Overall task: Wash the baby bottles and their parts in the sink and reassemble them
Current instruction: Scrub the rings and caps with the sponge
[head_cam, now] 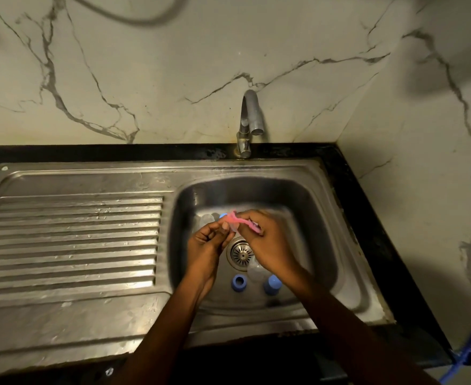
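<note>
Over the sink basin, the left hand and right hand pinch a blurred pink piece; a blue ring lies near its front edge.

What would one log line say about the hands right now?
left hand + right hand: hold pink piece | place: over sink | tap: no water seen | blue caps: two in sink

The sink and its ridged left drainboard are scuffed, wet stainless steel; the far tap is duller metal. The wall is smooth, grey-veined marble-look tile, the tabletop black stone. The near blue rings look like matt plastic, the pink piece thin and soft.
</note>
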